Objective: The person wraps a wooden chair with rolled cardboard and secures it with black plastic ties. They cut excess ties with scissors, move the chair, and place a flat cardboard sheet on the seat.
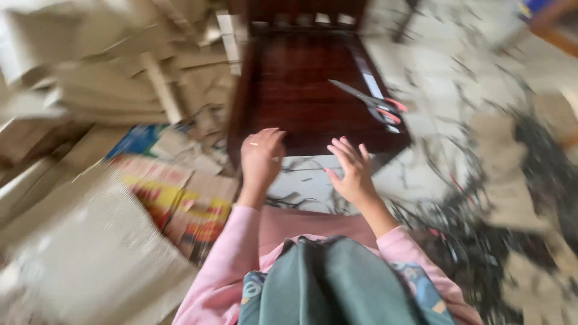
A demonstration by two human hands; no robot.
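Both hands reached for the dark wooden chair (313, 96). Left hand (260, 157) curled at its edge, right hand (352, 171) spread. Scissors (374, 105) lay at two o'clock

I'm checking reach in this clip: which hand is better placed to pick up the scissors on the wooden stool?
Probably the right hand. It hovers open at the front edge of the wooden stool, on the same side as the scissors. The left hand sits curled at the front edge, farther from them.

Cardboard sheets (108, 66) pile up at my upper left; a printed box (180, 204) lies lower left, dark scraps (481, 241) litter the floor right.
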